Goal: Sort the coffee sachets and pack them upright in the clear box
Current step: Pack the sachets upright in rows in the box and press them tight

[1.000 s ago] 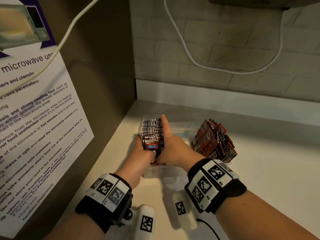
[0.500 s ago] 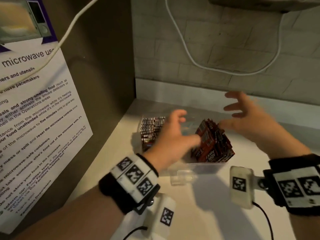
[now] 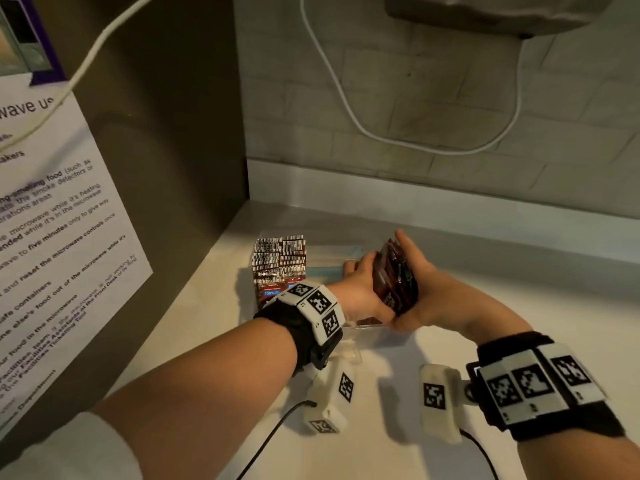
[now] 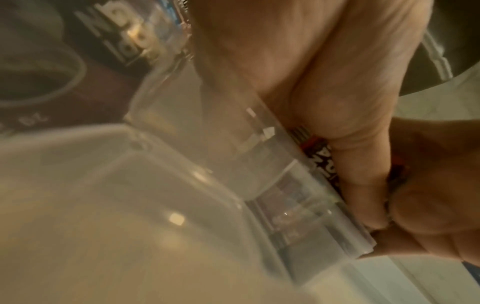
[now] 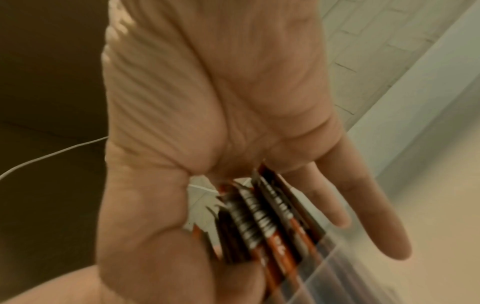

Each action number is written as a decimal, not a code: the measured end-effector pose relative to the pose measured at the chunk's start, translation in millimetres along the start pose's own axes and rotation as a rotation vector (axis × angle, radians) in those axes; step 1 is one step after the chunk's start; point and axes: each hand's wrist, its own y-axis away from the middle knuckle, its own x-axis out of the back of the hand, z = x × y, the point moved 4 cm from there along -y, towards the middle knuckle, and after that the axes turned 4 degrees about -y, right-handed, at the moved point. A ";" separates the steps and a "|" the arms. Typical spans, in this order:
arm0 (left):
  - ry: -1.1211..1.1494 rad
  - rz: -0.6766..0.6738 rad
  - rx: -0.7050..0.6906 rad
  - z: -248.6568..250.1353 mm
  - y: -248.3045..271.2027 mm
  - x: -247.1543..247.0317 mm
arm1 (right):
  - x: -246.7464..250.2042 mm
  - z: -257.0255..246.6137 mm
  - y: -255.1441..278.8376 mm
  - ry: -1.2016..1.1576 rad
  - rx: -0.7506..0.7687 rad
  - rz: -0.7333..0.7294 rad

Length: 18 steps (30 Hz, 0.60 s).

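My fingers (image 3: 401, 242) lay straight, both palms pressing a bundle of red sachets (image 3: 394, 282) between left hand (image 3: 360, 289) and right hand (image 3: 426, 292), mid-frame, standing on end at the clear box (image 3: 329, 268), whose packed row (image 3: 280, 261) sat just leftward, nearer my left hand.

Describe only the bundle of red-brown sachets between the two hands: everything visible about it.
The bundle of red-brown sachets is a stack of thin, glossy foil-like packets, dark red with white print and barcodes on their edges. It stands roughly on edge, fanned unevenly, at the right end of the clear box. The left hand and right hand press it from opposite sides with mostly straight fingers.
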 end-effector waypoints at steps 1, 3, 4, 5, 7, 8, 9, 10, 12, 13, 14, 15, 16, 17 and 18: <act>0.025 -0.003 0.005 -0.2 -0.9 0.1 | 0.7 -1.2 -1.6 0.065 -0.003 0.010; 0.083 0.010 0.022 -1.5 0.1 0.6 | 2.1 -2.7 -4.4 0.162 -0.015 0.028; 0.128 0.007 0.033 -3.0 -0.6 -0.2 | 2.9 -3.0 -5.4 0.187 -0.017 0.034; 0.185 -0.006 0.039 -3.7 -0.2 -1.2 | 3.5 -2.9 -6.8 0.207 -0.017 0.041; 0.268 -0.035 0.045 -2.5 0.5 -3.5 | 4.2 -2.6 -9.5 0.245 -0.014 0.063; 0.281 -0.029 0.049 -1.9 -0.4 -3.6 | 4.4 -2.3 -10.9 0.265 -0.014 0.078; 0.275 -0.006 0.047 -1.4 -1.6 -2.7 | 4.5 -1.7 -12.2 0.281 -0.017 0.095; 0.263 0.019 0.047 -0.9 -3.3 -2.2 | 4.5 -1.3 -13.0 0.291 -0.015 0.111; 0.270 0.061 0.046 -4.0 -9.6 -2.9 | 4.4 -1.0 -13.1 0.307 -0.005 0.134; 0.276 0.062 0.046 -4.1 -9.7 -2.3 | 4.6 -0.9 -12.3 0.311 0.001 0.141; 0.296 0.055 0.051 -3.9 -9.5 -2.0 | 5.1 -0.1 -11.6 0.310 0.005 0.145; 0.311 0.044 0.056 -3.3 -8.1 -1.0 | 5.8 0.7 -10.8 0.307 0.007 0.147; 0.312 0.033 0.063 -3.8 -7.8 -0.6 | 6.4 1.3 -9.5 0.304 0.010 0.146; 0.300 0.024 0.069 -4.9 -7.9 0.3 | 6.4 1.6 -8.6 0.298 0.011 0.138; 0.279 0.018 0.065 -5.6 -8.1 0.8 | 6.6 1.7 -7.8 0.287 0.014 0.128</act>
